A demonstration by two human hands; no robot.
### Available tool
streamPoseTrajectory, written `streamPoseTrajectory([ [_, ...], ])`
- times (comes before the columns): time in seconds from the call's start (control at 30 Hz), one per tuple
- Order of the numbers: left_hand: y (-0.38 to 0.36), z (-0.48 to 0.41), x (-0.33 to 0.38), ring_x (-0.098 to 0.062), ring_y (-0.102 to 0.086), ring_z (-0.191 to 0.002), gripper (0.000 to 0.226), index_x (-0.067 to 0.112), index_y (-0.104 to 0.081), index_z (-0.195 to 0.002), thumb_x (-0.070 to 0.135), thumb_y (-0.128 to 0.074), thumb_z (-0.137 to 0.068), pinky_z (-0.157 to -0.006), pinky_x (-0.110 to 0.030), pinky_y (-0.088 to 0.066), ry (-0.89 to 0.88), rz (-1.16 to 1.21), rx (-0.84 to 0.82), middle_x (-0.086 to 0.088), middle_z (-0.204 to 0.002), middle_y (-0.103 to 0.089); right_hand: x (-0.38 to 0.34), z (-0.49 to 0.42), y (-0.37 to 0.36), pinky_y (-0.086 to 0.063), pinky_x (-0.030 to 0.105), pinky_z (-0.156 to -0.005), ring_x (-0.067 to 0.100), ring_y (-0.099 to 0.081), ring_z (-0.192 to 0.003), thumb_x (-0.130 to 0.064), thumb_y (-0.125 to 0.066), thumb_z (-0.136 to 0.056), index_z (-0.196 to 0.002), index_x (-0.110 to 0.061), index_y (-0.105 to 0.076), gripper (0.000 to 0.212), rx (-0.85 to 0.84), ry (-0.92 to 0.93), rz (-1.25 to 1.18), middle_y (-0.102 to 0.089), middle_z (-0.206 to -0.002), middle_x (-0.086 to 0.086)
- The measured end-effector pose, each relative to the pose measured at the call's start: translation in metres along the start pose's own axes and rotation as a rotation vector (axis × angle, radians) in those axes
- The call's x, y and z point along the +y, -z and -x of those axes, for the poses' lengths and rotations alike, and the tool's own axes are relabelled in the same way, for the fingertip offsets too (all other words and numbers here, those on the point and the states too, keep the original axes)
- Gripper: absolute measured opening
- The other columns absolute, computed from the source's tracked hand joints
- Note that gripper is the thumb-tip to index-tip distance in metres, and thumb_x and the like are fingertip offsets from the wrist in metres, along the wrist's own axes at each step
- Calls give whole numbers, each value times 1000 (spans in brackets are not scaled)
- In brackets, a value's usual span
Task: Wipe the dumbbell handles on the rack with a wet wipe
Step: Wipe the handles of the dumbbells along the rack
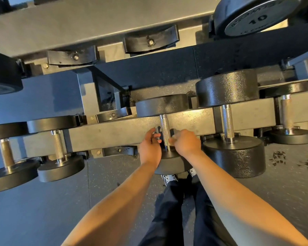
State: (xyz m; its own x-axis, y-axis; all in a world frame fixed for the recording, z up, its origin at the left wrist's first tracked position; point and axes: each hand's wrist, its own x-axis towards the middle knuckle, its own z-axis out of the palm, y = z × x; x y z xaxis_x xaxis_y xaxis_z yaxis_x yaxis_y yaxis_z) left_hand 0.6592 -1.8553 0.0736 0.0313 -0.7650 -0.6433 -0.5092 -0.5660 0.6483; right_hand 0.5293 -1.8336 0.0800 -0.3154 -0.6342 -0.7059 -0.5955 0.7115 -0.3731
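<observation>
Forearms: both reach forward from the bottom of the view, bare, above dark trousers and shoes.
Left hand (pixel 149 148): just left of the handle, fingers loosely curved toward it; whether they touch or hold anything, I cannot tell.
Right hand (pixel 186 142): just right of the handle, fingers curled in at its lower part; they may pinch something pale, but no wipe shows plainly.
Handle (pixel 165 132): knurled metal bar of the middle dumbbell, lying across the lower rail of the rack (pixel 114 132), between the two hands.
Wet wipe: not clearly in view; possibly hidden inside the right hand.
Neighbours: a bigger dumbbell (pixel 228 121) sits just right, two smaller ones (pixel 59 146) well to the left.
Risk, coverage: with both hands low on the bar, the far end near the rear weight could go unwiped.
Risk, rolling: a hard sideways rub might rock the dumbbell in its cradle and nip a finger against the rail.
Risk, snagging: rough knurling could tear or drag a thin wipe out of a light pinch.
Floor (pixel 292 174): dark rubber with smudged marks at right.
</observation>
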Motion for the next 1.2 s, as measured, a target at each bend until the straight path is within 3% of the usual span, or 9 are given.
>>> streamPoseTrajectory([
  [0.17, -1, 3, 4, -11, -67, -92, 42, 29, -57, -133, 10, -35, -103, -74, -20, -49, -40, -13, 6, 14, -97, -69, -31, -45, 0, -51, 40, -76, 28, -59, -87, -56, -58, -92, -79, -13, -62, 45, 157, 22, -381, -62, -90, 10],
  [0.23, -1, 2, 4, -11, -67, -90, 43, 34, -57, -131, 9, -35, -103, -73, -21, -49, -56, -12, -2, 13, -96, -69, -40, -52, -3, -45, 37, -73, 26, -55, -90, -57, -56, -95, -73, -11, -56, 50, 154, 26, -313, -58, -92, 11],
  [0.33, -1, 0, 2, -11, -67, -88, 45, 45, -54, -120, 9, -36, -102, -75, -25, -51, -67, -18, 3, 14, -92, -68, -37, -41, -7, -46, 41, -84, 29, -57, -101, -57, -43, -101, -100, -11, -65, 50, 198, 23, -139, -62, -104, 10],
  [0.43, 1, 2, 3, -10, -66, -88, 44, 41, -55, -127, 10, -36, -102, -68, -15, -46, -76, -56, -10, 16, -94, -67, -33, -28, -8, -38, 43, -87, 31, -58, -104, -52, -37, -104, -98, -16, -62, 44, 143, 0, -44, -64, -103, 8],
  [0.73, 4, 2, 6, -8, -64, -97, 39, 29, -55, -133, 13, -40, -101, -78, -27, -47, -101, -63, -35, 12, -112, -67, -23, 6, -5, -28, 50, -105, 32, -51, -125, -31, -57, -97, -106, -19, -60, 15, -146, -170, 173, -63, -123, 7],
  [0.87, 6, 6, 5, -4, -61, -87, 21, 35, -53, -108, 17, -57, -99, -75, -33, -52, -222, -33, -134, 11, -106, -61, -12, 15, -13, -49, 39, -84, 28, -65, -94, -23, -65, -92, -104, -18, -55, 16, 96, -49, -159, -69, -97, 5],
  [0.97, 10, 8, 11, -6, -59, -93, 19, 39, -47, -110, 26, -58, -102, -85, -30, -51, -200, 8, -315, 9, -108, -59, -15, 25, -14, -42, 30, -59, 15, -54, -68, -8, -61, -92, -99, -15, -47, 17, 225, 135, -432, -59, -77, -2],
  [1.1, 13, -8, 22, -12, -63, -102, 16, 26, -59, -110, 18, -63, -96, -81, -21, -50, -187, -17, -146, 3, -108, -65, -17, 23, -18, -49, 29, -83, 17, -61, -98, -7, -70, -84, -110, -20, -66, 29, 133, 289, -411, -67, -106, 1],
  [1.2, -5, -18, 34, -9, -63, -101, 18, 18, -68, -112, 14, -65, -95, -84, -12, -48, -203, 71, 30, 1, -113, -67, -14, 23, -19, -46, 29, -99, 17, -57, -110, 0, -63, -88, -133, -14, -61, 47, 262, 194, -482, -61, -122, 5],
])
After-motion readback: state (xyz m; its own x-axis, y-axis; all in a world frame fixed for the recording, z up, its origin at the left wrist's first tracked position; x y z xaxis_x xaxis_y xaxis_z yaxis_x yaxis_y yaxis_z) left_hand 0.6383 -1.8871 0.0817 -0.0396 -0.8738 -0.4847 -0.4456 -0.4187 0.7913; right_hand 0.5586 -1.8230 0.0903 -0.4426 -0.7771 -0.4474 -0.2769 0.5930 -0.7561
